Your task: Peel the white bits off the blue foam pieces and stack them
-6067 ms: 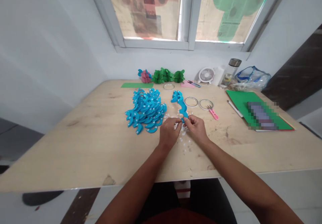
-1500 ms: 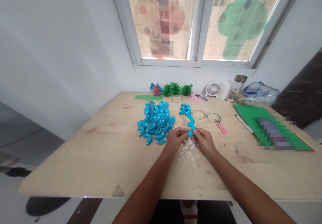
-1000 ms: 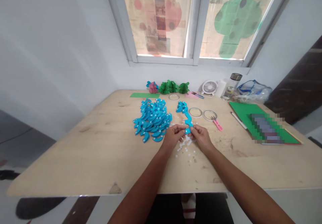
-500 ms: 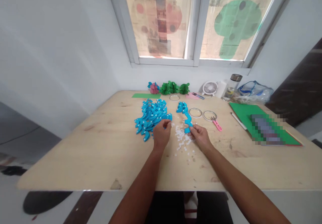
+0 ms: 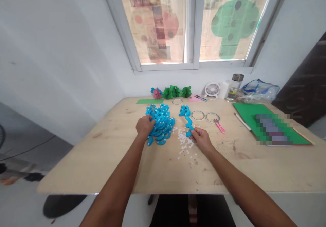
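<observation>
A heap of curved blue paper pieces (image 5: 161,123) with small white dots lies near the middle of the table. At its left side is my left hand (image 5: 145,125), fingers bent and closed on a blue piece at the heap's edge; the fingertips are partly hidden. To the right, my right hand (image 5: 201,138) pinches the lower end of a blue paper chain (image 5: 188,121) between thumb and fingers. The chain runs away from me and lies bunched at its far end. Small white paper scraps (image 5: 183,140) are scattered beside and below my right fingers.
Metal rings (image 5: 198,115) and pink-handled snips (image 5: 219,126) lie right of the chain. Along the wall stand green paper ornaments (image 5: 175,91), a white fan (image 5: 212,90) and a bottle (image 5: 234,87). A green sheet (image 5: 246,109) bears a blurred object at right.
My left hand has moved left, from the heap's near right side to its left edge. My right hand still holds the chain's end. The view has shifted slightly.
</observation>
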Demonstrator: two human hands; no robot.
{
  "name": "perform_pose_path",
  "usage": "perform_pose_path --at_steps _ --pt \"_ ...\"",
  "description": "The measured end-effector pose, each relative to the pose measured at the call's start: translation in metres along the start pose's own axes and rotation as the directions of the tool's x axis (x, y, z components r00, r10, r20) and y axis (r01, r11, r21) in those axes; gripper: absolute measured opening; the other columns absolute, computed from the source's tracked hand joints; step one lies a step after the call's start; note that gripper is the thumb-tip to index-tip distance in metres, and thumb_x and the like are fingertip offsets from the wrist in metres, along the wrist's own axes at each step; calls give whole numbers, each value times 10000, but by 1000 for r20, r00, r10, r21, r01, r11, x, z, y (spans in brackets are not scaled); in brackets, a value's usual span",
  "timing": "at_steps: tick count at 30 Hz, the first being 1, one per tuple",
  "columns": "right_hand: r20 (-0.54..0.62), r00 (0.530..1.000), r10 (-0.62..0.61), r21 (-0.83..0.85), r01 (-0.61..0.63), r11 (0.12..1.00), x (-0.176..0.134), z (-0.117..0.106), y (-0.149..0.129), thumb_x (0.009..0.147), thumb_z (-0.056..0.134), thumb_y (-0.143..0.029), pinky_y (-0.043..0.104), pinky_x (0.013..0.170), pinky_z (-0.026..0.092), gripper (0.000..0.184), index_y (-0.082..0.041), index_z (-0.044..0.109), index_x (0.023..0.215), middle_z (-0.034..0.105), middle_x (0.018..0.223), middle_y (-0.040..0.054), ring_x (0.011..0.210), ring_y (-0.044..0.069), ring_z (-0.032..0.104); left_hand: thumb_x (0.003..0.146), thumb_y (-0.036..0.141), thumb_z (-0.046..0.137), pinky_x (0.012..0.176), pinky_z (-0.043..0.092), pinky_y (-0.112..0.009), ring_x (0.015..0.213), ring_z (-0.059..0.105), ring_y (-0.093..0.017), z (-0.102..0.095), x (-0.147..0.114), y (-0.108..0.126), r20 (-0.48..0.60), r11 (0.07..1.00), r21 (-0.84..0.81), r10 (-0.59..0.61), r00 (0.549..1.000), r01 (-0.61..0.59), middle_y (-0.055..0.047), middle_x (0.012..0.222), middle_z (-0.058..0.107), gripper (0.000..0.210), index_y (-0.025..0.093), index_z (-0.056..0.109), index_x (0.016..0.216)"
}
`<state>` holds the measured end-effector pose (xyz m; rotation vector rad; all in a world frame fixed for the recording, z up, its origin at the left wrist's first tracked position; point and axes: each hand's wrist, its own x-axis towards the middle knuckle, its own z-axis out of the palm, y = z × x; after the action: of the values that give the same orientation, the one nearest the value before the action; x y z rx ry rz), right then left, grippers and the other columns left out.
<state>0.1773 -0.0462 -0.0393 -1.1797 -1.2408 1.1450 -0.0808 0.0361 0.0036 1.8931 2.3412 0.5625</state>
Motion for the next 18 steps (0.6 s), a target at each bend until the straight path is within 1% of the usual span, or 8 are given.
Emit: perform_pose_path --at_steps 2,4,6,8,11,13,15,18 --pt "-10 1000 5 -1 -5 1000 1 0 1 703 580 -529 210 412 302 389 -151 594 616 590 504 10 413 92 433 759 288 478 663 377 -293 911 571 -268 6 -2 -1 -40 998 58 19 999 -16 -119 919 663 237 179 653 875" --pt "-25 1000 11 6 -11 1000 1 -1 3 702 586 -527 210 414 299 386 -149 603 627 595 517 16 427 95 435 780 274 441 664 372 -295 897 573 -264 9 -10 0 -155 999 51 22 988 -14 -121 894 663 243 175 645 866" --pt "-29 1000 8 31 -7 1000 2 -1 4 705 593 -517 213 427 301 373 -149 616 644 598 535 19 452 102 443 788 277 439 669 370 -288 860 582 -246 8 -24 6 -269 999 -22 41 962 -48 -108 861 665 232 174 630 871" --pt "-25 1000 -6 72 8 997 2 -1 5 709 602 -503 217 453 315 353 -154 631 662 596 554 14 484 108 456 783 275 461 657 372 -271 782 593 -216 8 -40 18 -327 981 -140 84 941 -136 -82 796 663 194 178 612 856" --pt "-28 999 -19 154 23 988 3 -1 5 694 629 -497 229 519 364 330 -169 661 705 613 615 14 557 127 499 775 257 480 623 376 -248 676 585 -175 11 -64 42 -318 917 -311 148 937 -251 -46 722 645 133 190 587 818" --pt "-26 1000 -13 226 18 974 3 -1 3 674 650 -503 246 588 406 335 -180 681 759 646 702 32 647 153 546 767 261 500 617 382 -241 661 581 -168 15 -77 58 -294 873 -388 186 937 -295 -28 690 628 97 199 571 792" --pt "-1 1000 -2 309 3 951 3 -1 0 663 663 -505 271 660 432 349 -190 690 812 667 787 50 734 178 576 757 246 512 625 390 -240 671 582 -168 21 -86 71 -272 840 -430 228 935 -330 -23 677 612 67 201 559 772" --pt "35 999 0 385 -14 923 4 -2 -4 662 673 -494 296 710 442 331 -192 691 797 677 822 57 758 186 589 743 179 488 648 400 -243 683 576 -161 29 -94 81 -250 795 -457 314 916 -398 -25 700 601 65 198 546 764"
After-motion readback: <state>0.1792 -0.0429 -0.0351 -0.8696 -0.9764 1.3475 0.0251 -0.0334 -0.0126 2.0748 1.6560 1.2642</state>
